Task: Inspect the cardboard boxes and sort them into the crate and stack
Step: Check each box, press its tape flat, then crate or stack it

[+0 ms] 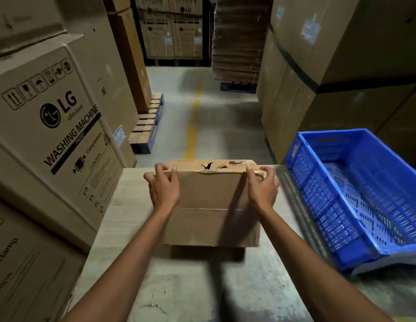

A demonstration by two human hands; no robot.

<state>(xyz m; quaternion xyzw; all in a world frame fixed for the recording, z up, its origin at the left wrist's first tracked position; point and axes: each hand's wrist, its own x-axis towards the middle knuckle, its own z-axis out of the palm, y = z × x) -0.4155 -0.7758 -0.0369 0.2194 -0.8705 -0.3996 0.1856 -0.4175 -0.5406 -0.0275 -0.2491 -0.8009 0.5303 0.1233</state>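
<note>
Head view: left hand (pixel 164 189) and right hand (pixel 262 187) grip cardboard box (pixel 209 214) far corners; fingers curled.

head | worn view | faces forward-down | close over table (pixel 190 287)

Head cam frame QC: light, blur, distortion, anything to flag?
Head view: dim warm light; a dark diagonal shadow falls across the brown cardboard box below the right hand, while the left hand grips the other top corner. Head view: motion blur smears the blue perforated plastic crate. Head view: wide-angle lens bows the tall cartons at both edges; print on the LG washing machine carton is legible.
</note>
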